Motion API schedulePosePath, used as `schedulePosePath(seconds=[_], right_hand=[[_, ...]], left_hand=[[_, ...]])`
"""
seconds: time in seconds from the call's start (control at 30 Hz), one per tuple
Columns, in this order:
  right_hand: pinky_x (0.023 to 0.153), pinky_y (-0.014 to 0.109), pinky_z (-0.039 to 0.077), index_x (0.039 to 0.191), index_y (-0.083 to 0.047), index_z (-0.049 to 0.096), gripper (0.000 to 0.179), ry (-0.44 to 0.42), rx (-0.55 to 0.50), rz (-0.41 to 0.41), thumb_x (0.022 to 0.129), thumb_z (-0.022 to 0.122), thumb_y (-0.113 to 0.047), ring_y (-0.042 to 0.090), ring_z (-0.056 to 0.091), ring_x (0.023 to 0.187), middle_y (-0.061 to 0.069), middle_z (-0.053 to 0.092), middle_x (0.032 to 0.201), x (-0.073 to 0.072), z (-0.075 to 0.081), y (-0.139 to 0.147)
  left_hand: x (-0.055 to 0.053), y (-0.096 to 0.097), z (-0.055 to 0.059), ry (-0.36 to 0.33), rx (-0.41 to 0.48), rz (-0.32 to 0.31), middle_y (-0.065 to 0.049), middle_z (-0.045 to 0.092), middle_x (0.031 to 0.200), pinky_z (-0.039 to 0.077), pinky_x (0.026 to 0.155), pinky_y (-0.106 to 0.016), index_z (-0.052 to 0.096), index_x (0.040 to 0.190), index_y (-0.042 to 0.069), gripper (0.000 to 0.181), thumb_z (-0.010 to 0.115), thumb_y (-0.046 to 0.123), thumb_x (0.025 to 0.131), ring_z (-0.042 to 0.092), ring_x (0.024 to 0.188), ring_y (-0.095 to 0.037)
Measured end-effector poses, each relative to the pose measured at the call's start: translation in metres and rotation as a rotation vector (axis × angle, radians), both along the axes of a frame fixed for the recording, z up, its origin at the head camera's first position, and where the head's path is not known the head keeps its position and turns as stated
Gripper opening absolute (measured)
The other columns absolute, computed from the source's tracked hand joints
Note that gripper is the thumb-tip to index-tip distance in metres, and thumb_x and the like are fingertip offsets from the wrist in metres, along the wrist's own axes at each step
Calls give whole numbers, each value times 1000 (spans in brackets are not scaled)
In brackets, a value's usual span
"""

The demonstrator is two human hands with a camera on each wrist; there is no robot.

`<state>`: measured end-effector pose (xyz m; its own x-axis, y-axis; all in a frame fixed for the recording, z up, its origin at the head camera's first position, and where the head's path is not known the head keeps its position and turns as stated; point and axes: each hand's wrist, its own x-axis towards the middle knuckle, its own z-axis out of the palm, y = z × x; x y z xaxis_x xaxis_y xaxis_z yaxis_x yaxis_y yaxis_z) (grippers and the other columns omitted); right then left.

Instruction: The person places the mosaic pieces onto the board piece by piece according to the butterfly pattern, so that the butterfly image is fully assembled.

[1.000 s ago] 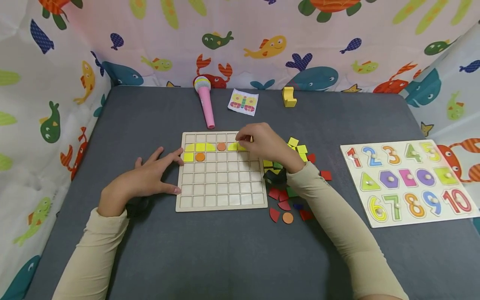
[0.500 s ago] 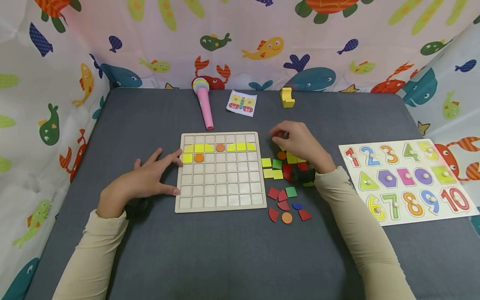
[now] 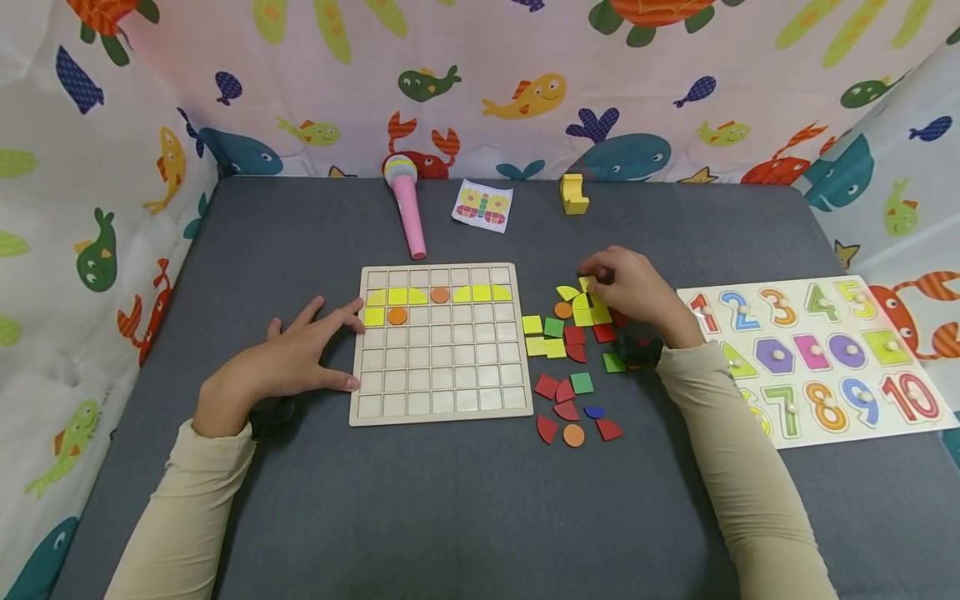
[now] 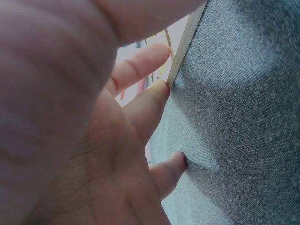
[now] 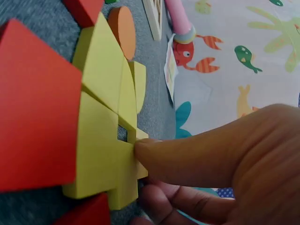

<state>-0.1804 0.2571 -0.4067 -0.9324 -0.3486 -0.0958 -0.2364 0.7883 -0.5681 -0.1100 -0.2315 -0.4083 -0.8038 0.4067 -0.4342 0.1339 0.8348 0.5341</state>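
Observation:
My left hand (image 3: 288, 358) lies with fingers spread, thumb and fingertips at the left edge of a wooden grid board (image 3: 442, 419). In the left wrist view fingertips touch the board's side (image 4: 185, 49). Yellow tiles and two orange round tiles (image 3: 440, 295) lie in the board's upper rows. Right of the board, my right hand (image 3: 637, 292) pinches a yellow square tile (image 3: 587, 284) between thumb and fingers at the pile's far side. In the right wrist view my thumb (image 5: 187, 157) presses against it, beside other yellow tiles (image 5: 101, 145); the fingers are partly hidden.
Loose red, green, blue and orange pieces (image 3: 564, 390) lie nearer me, right of the board. A number puzzle (image 3: 825, 367) stands at far right. Behind are a pink toy microphone (image 3: 408, 208), a butterfly pattern card (image 3: 483, 207) and a yellow block (image 3: 574, 196).
My right hand has left the board's upper right, where another yellow tile now lies, and moved right to the loose yellow tiles. My left hand has stayed in place.

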Motion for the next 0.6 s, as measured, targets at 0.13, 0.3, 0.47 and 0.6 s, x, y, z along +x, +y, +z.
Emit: schedulePosePath(seconds=[0.13, 0.3, 0.47, 0.6], right_hand=[[88, 50, 46, 125, 5, 73, 26, -43, 11, 13, 100, 68, -3, 37, 53, 103, 22, 61, 115, -2, 1, 3], [86, 50, 48, 119, 7, 68, 22, -84, 43, 11, 100, 70, -4, 38, 54, 100, 23, 59, 112, -4, 3, 2], [79, 45, 50, 112, 2, 65, 14, -49, 23, -47, 102, 69, -7, 34, 58, 91, 19, 64, 102, -4, 2, -1], [80, 46, 53, 111, 1, 67, 11, 2, -12, -99, 104, 68, -7, 34, 61, 91, 19, 69, 103, -4, 2, -7]], left_hand=[[2, 3, 6, -14, -15, -1, -21, 23, 175, -9, 108, -88, 20, 171, 21, 114, 92, 46, 85, -9, 159, -53], [2, 6, 12, -31, -33, -10, -24, 22, 174, -9, 108, -88, 19, 171, 16, 112, 90, 42, 88, -9, 158, -56], [1, 6, 11, -35, -40, -7, -25, 21, 174, -9, 108, -88, 20, 170, 17, 112, 91, 43, 87, -9, 158, -56], [2, 4, 10, -24, -31, -6, -24, 23, 173, -9, 108, -87, 21, 170, 18, 112, 91, 45, 86, -9, 158, -55]])
